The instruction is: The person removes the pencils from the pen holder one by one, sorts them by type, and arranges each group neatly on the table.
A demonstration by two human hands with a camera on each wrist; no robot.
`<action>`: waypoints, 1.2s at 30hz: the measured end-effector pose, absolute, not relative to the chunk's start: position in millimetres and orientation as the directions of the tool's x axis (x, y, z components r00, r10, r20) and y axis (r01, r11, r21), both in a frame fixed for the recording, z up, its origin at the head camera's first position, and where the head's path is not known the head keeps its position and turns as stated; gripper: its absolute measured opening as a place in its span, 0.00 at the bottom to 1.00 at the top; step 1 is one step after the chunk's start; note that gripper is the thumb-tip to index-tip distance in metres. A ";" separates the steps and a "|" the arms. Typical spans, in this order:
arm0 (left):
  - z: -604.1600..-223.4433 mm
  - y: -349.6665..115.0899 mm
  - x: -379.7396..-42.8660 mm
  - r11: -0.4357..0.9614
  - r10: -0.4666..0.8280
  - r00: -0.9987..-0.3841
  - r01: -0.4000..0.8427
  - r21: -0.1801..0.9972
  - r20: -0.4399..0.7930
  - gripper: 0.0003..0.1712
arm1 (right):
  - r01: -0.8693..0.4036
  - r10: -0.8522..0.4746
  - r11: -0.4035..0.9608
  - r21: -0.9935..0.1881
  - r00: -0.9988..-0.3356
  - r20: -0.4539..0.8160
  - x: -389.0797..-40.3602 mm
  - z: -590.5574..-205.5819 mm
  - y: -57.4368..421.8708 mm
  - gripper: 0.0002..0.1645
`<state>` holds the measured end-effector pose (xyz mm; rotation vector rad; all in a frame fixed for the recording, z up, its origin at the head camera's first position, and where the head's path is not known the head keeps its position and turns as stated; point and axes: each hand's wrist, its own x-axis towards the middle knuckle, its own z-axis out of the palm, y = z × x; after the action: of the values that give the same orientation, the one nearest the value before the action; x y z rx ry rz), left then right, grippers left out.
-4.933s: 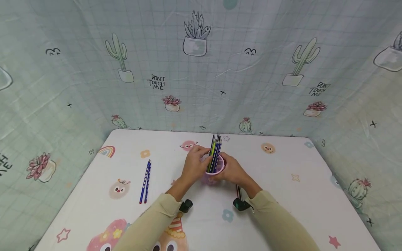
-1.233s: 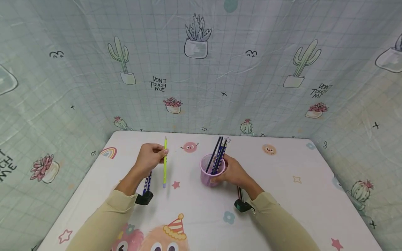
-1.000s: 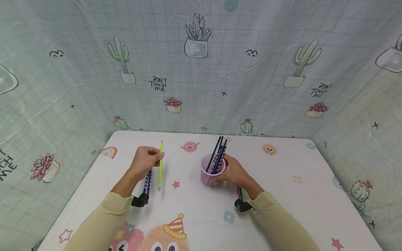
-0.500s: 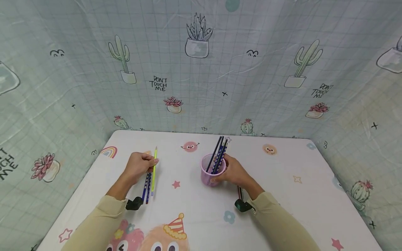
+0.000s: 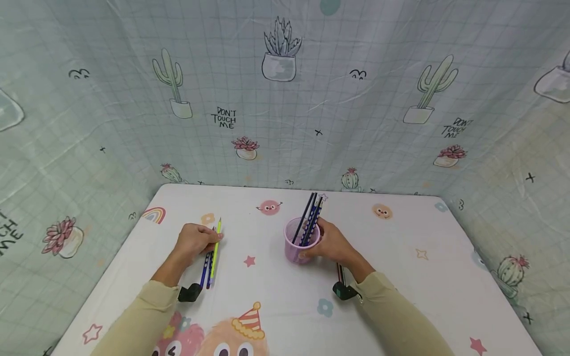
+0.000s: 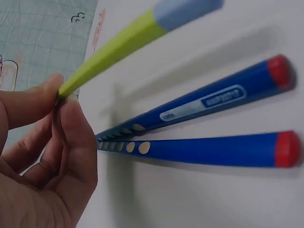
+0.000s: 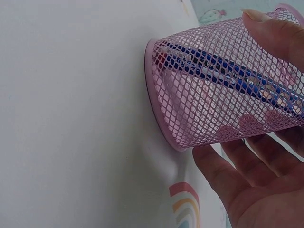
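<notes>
Right then, I had the left hand (image 5: 194,242) pinching the green pencil (image 5: 215,259) between thumb and finger, just beside two blue pencils (image 5: 209,271) on the table (image 5: 285,287), while the right hand (image 5: 334,243) gripped the pink mesh cup (image 5: 292,253), thumb on one side, fingers on the other. Dark patterned pencils (image 5: 312,220) leaned inside it. The left side worried me more: the green pencil was held nearer its point than its butt, so I judged it could swivel if the pinch loosened unevenly, and its loose end might then knock the blue pair and set them rolling. The cup's load stood well above the rim and all slanted one way, so a sharp tug could, I thought, tip it. From the head camera I couldn't tell whether the green pencil's butt touched down; the left wrist view showed it lifted clear of its shadow. Only the right wrist view showed, through the mesh, a red pencil end near the base, and only the head view caught the slim pencils (image 5: 340,273) partly hidden by the right wrist's camera (image 5: 344,291).
</notes>
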<state>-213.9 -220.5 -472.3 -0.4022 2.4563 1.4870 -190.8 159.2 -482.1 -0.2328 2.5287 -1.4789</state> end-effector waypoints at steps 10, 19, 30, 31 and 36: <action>-486.8 -221.5 -210.2 0.578 -0.175 -0.934 -0.353 0.736 -0.311 0.16 | -0.056 -0.248 0.488 -0.871 -0.966 -0.077 -191.5 -484.1 158.3 0.58; -494.5 -225.7 -208.7 0.665 -0.186 -0.958 -0.286 0.690 -0.218 0.13 | -0.060 -0.249 0.486 -0.872 -0.966 -0.073 -190.8 -485.7 159.5 0.58; -499.8 -234.1 -216.4 0.664 -0.125 -0.972 -0.232 0.711 -0.200 0.13 | -0.054 -0.245 0.486 -0.872 -0.966 -0.077 -191.8 -485.8 161.9 0.59; -500.2 -234.6 -216.4 0.663 -0.120 -0.973 -0.226 0.714 -0.198 0.13 | -0.055 -0.245 0.484 -0.873 -0.967 -0.075 -191.7 -486.1 161.7 0.59; -498.9 -233.9 -215.8 0.668 -0.102 -0.986 -0.164 0.726 -0.129 0.12 | -0.053 -0.243 0.477 -0.877 -0.967 -0.074 -191.7 -487.0 161.2 0.59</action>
<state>-215.8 -233.9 -498.9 -0.2237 2.7973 1.2300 -191.7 161.2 -487.0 -0.2577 2.5338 -1.4940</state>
